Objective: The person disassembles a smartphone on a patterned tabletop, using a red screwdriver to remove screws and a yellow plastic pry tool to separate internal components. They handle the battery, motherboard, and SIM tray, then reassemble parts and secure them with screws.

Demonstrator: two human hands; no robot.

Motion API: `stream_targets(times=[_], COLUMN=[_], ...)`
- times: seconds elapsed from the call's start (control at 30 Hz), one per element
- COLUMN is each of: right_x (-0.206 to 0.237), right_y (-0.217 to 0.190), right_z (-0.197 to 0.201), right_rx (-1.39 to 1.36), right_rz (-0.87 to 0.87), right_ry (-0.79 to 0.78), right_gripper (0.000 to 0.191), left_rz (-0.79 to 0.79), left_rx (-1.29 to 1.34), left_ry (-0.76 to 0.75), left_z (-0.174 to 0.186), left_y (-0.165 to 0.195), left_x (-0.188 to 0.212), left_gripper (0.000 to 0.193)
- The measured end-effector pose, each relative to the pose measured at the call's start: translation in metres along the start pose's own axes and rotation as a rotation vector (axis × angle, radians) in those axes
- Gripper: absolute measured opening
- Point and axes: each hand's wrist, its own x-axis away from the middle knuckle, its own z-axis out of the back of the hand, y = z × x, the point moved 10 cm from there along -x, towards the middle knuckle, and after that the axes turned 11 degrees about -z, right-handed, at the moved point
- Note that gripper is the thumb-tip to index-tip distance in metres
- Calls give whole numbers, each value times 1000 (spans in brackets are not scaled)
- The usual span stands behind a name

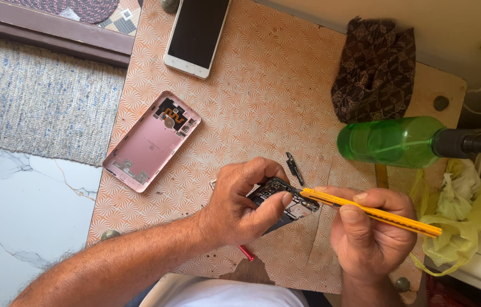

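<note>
My left hand (244, 200) grips an opened phone body (286, 200) with its dark circuit board showing, held just above the patterned table (263, 96). My right hand (368, 230) holds a yellow screwdriver (377, 212), its tip resting on the board near the phone's upper end. A small dark loose part (294, 168) lies on the table just above the phone. A red tool tip (246, 253) pokes out under my left wrist.
A pink phone back cover (150, 140) lies inside-up at the table's left. A white phone (197, 33) lies screen-up at the top. A brown patterned cloth (374, 68), a green spray bottle (399, 141) on its side and a yellow plastic bag (456, 227) are at the right.
</note>
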Motion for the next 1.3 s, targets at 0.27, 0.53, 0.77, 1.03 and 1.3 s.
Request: stream_targets(times=[0.27,0.53,0.77,1.03,1.3], right_x=[3,5,4,4,5], right_y=[-2,-4,-3,-4,-4], right_z=[0,0,3,-1,1], right_rx=[1,77,78,54,65], right_rz=[13,23,19,44,56], right_ry=[22,36,31,11,20], right_gripper=[16,19,18,17,16], left_rz=[0,7,-1,-7,3], left_rx=[-2,1,-2,16,20], left_ry=[-14,-11,-4,-5,-6], left_z=[-1,-1,-2,-1,-1], left_y=[-1,1,1,3,3], left_x=[1,0,-1,-3,-3], left_gripper=[20,19,19,17,17])
